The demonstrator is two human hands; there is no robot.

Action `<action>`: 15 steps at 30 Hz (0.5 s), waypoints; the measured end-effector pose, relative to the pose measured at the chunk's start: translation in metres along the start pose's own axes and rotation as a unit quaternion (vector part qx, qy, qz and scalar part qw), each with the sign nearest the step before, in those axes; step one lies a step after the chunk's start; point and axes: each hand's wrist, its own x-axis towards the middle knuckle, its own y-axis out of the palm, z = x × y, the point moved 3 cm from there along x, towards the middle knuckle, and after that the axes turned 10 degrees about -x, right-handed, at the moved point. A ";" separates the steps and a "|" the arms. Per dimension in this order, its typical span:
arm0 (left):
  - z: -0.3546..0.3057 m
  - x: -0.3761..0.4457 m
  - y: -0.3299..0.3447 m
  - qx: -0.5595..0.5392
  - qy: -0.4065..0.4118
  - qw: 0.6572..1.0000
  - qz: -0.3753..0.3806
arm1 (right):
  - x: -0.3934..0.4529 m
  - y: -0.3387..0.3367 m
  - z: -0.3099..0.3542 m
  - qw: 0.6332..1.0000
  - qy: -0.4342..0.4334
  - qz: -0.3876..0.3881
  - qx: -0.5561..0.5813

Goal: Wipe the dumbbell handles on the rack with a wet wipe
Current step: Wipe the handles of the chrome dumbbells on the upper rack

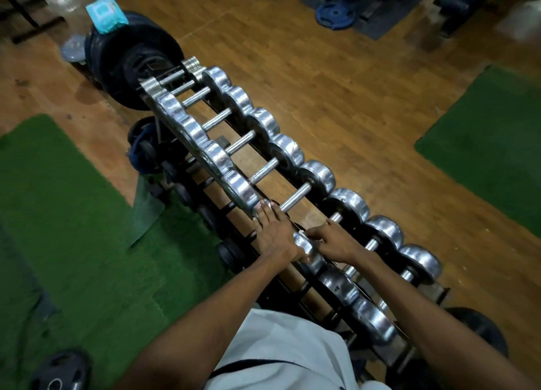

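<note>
About ten chrome round-headed dumbbells (pixel 265 171) lie in a row on the black metal rack (pixel 307 211). The right hand (pixel 333 243) curls over one handle beside the left hand (pixel 275 234), which rests flat, fingers straight, on a dumbbell head. A turquoise wipe packet (pixel 106 13) sits on black plates beyond the rack's far end.

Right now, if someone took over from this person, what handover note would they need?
Left hand: flat on a dumbbell head, steadying it, holding nothing.
Right hand: curled around a handle on the rack; the wipe shows only as a bit of white under the fingers.
Wipe pack: on the plates at the far end.
Done: cannot tell.
Left: finish this handle, then the other handles.
</note>
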 end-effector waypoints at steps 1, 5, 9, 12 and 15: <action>-0.001 0.000 0.000 0.000 0.000 1.000 -0.003 | -0.008 -0.003 0.004 1.000 -0.006 -0.012 0.011; 0.001 0.001 0.000 -0.005 0.003 1.000 -0.001 | -0.040 -0.015 0.014 0.997 0.037 -0.024 0.064; 0.002 0.000 0.000 -0.026 0.011 1.000 -0.007 | -0.034 -0.011 0.026 0.998 0.049 0.007 0.047; 0.001 0.000 -0.001 -0.031 0.009 0.999 -0.014 | -0.011 -0.003 0.033 0.996 0.073 0.039 0.034; 0.003 -0.001 -0.001 -0.028 0.006 1.000 -0.002 | 0.006 -0.007 0.033 0.988 0.117 0.072 0.068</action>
